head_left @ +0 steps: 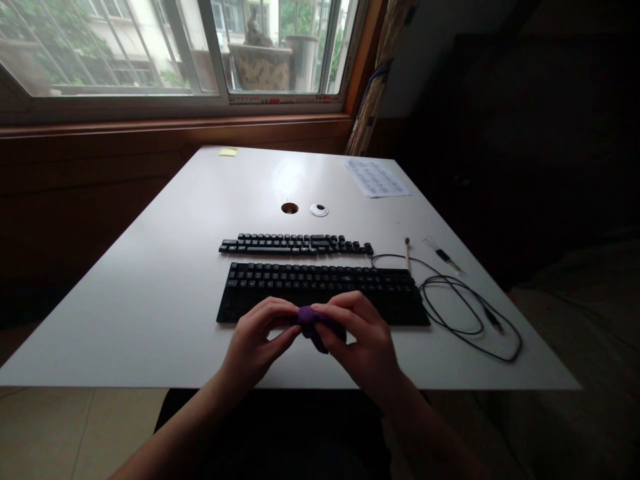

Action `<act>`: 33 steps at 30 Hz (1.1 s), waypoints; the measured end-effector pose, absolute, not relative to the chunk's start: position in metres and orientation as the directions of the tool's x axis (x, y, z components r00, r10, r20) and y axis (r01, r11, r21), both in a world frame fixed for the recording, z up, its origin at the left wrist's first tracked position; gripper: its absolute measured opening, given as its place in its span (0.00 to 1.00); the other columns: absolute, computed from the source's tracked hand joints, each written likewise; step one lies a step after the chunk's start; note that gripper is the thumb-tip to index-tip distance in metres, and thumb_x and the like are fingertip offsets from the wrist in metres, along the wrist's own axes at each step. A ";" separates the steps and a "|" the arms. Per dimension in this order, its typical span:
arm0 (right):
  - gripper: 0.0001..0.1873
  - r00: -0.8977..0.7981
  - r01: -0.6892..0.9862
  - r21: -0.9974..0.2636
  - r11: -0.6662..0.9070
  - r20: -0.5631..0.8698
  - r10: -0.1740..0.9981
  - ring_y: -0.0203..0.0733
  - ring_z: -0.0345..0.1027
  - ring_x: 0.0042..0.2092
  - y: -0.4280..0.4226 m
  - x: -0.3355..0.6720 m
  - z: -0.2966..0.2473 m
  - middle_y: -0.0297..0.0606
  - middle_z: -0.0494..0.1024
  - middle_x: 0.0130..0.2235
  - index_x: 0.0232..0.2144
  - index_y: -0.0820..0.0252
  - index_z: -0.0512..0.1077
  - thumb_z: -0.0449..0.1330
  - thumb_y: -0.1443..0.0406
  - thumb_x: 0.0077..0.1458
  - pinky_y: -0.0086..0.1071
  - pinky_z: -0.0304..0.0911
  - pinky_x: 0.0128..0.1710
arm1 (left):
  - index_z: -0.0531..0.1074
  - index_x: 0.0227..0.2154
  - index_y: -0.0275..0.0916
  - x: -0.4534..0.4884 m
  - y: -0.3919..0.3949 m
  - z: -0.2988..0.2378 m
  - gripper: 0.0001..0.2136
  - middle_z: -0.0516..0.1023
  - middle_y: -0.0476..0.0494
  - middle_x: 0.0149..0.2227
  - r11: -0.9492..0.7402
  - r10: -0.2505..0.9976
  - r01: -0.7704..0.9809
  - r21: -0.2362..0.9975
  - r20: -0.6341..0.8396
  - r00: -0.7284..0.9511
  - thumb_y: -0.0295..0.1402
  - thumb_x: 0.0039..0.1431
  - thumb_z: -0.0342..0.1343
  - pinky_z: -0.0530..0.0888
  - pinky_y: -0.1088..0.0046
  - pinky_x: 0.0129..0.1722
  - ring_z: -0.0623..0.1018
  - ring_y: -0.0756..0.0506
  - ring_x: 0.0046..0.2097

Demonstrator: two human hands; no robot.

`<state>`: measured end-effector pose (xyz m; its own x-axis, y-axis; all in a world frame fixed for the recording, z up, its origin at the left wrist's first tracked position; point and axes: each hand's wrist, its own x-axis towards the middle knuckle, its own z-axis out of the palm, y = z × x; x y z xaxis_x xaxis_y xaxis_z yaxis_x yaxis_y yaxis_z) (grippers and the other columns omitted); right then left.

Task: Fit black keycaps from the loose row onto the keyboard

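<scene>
At the near edge of the white worktop, I observe a person's two bare hands close together. The left hand and right hand both pinch a bunched purple cloth between thumb and fingers. The cloth sits before the middle of the near edge of a black rectangular keyboard; whether it touches the keyboard, I cannot tell. Keycaps show along the keyboard's far rows; its nearer part is dark and partly hidden by the hands.

A thin black cable loops toward the worktop's right edge. Just beyond the keyboard, loose black keycaps lie in rows. Near the right edge are a pale-handled, dark-tipped stick and a wire tool with a black grip.

Farther, a white round cover lies beside a round hole. Printed paper sheets occupy the far right corner; a pale yellow note lies near the far left corner.
</scene>
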<state>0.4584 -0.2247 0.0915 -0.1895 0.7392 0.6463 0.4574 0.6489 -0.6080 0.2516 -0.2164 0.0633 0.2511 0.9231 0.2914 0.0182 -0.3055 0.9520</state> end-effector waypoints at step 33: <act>0.18 -0.079 0.507 -0.516 0.690 0.770 0.634 0.39 0.74 0.37 -0.214 0.485 0.072 0.35 0.78 0.38 0.48 0.50 0.77 0.66 0.73 0.58 0.33 0.75 0.33 | 0.81 0.42 0.42 0.253 -0.212 0.071 0.07 0.82 0.43 0.43 -0.275 0.949 -0.028 0.961 0.276 0.151 0.29 0.61 0.67 0.81 0.71 0.48 0.82 0.45 0.46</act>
<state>0.4850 -0.2144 0.0719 -0.0787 0.6336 0.7697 0.5069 0.6903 -0.5164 0.2533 -0.2118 0.0715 0.1509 0.9494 0.2756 -0.0278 -0.2746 0.9612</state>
